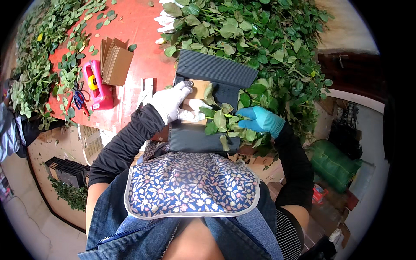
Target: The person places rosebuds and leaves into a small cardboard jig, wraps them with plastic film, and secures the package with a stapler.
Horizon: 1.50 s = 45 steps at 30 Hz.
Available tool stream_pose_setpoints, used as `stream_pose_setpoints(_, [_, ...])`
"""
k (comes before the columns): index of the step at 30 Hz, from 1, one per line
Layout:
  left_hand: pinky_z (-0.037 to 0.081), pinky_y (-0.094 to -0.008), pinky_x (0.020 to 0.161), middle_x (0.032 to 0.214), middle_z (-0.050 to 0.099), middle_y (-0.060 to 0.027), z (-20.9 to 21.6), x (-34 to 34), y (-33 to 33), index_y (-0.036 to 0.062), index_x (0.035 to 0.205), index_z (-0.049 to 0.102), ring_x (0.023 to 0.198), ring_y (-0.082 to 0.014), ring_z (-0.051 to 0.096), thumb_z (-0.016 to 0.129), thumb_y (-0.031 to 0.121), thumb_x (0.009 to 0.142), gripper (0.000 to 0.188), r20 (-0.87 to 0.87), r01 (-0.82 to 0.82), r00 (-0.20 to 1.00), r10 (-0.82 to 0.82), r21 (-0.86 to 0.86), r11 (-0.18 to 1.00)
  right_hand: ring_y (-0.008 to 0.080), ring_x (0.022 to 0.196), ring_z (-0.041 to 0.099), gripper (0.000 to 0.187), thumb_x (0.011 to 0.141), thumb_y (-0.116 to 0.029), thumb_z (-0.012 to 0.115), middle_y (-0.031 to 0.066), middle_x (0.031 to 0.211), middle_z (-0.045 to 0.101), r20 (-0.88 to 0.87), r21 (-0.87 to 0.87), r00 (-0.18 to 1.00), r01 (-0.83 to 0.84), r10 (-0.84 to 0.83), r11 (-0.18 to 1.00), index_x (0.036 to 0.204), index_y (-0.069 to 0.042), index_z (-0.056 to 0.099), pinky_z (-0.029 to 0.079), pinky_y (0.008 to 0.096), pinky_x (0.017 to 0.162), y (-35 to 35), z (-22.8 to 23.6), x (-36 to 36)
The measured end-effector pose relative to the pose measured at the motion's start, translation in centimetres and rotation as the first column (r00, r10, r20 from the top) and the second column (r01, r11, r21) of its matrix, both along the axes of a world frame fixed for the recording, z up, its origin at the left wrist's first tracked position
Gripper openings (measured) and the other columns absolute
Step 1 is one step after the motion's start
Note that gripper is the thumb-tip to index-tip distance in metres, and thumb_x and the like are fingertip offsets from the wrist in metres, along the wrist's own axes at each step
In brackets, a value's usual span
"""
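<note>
My left hand [173, 103], in a white glove, rests on a brown cardboard piece [199, 88] with its thumb and fingers spread around a white rose bud [196, 104]. The rose's leafy stem [220, 119] runs right to my right hand [262, 120], in a blue glove, whose thumb and fingers close around it. Beneath lies a black corrugated sheet [212, 65], folded up at its far and near sides. Part of the stem is hidden under the blue glove.
A big heap of leafy stems [268, 39] covers the right of the red table [143, 32], with white blooms at its left edge. On the left are cardboard pieces [117, 65], a pink tape dispenser [99, 95], scissors [79, 99] and more leaves [34, 73].
</note>
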<state>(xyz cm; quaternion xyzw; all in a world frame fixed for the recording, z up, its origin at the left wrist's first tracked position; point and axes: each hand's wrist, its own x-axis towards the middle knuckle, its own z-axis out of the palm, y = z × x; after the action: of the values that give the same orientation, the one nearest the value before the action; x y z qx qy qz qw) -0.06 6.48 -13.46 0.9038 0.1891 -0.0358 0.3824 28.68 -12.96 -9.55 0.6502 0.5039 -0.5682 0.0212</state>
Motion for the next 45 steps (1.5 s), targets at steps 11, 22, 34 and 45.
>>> stream_pose_setpoints(11, [0.049, -0.0389, 0.096, 0.14, 0.047, -0.0157, 1.1, 0.9, -0.5, 0.0005, 0.132, 0.049, 0.117, -0.0355, 0.058, 0.084, 0.041, 0.07, 0.082, -0.144, 0.007, 0.99, -0.003, 0.026, 1.0, 0.036, 0.088, 0.065, 0.032, 0.084, -0.013, 0.062, 0.0176, 0.097, 0.065, 0.391, 0.033, 0.842, -0.415, 0.371, 0.909, 0.117, -0.011, 0.062, 0.052, 0.0482, 0.075, 0.5, 2.2, -3.4])
stream_pose_setpoints(22, [0.052, -0.0404, 0.091, 0.141, 0.046, -0.0144, 2.0, 1.1, -1.6, 0.0001, 0.131, 0.047, 0.114, -0.0344, 0.06, 0.087, 0.045, 0.062, 0.091, -0.158, -0.036, 0.986, 0.044, 0.053, 0.998, 0.0372, 0.085, 0.064, 0.044, 0.078, 0.0, 0.061, 0.0169, 0.105, 0.063, 0.384, 0.462, 0.921, -0.257, 0.07, 0.849, 0.121, -0.009, 0.062, 0.053, 0.0436, 0.071, -0.2, 4.3, -2.3])
stream_pose_setpoints(34, [0.052, -0.0412, 0.092, 0.136, 0.048, -0.0162, 1.8, 1.8, -1.9, -0.0022, 0.131, 0.047, 0.113, -0.0341, 0.06, 0.089, 0.042, 0.06, 0.094, -0.262, 0.007, 0.965, 0.026, 0.122, 0.992, 0.0253, 0.107, 0.062, 0.037, 0.087, 0.0, 0.059, 0.0141, 0.113, 0.062, -0.046, 0.476, 0.902, 0.398, -0.43, 0.784, 0.124, -0.003, 0.057, 0.051, 0.0352, 0.09, -7.3, 7.3, 6.1])
stream_pose_setpoints(45, [0.051, -0.0401, 0.091, 0.127, 0.053, -0.0158, 3.1, 2.2, -2.1, 0.0027, 0.141, 0.038, 0.112, -0.0327, 0.061, 0.089, 0.039, 0.059, 0.103, -0.275, 0.008, 0.96, 0.043, 0.181, 0.983, 0.0348, 0.084, 0.064, 0.035, 0.082, -0.007, 0.061, 0.0164, 0.093, 0.065, 0.292, 0.557, 0.949, -0.064, -0.123, 0.828, 0.117, -0.004, 0.062, 0.052, 0.0433, 0.073, -1.8, 10.0, 0.8])
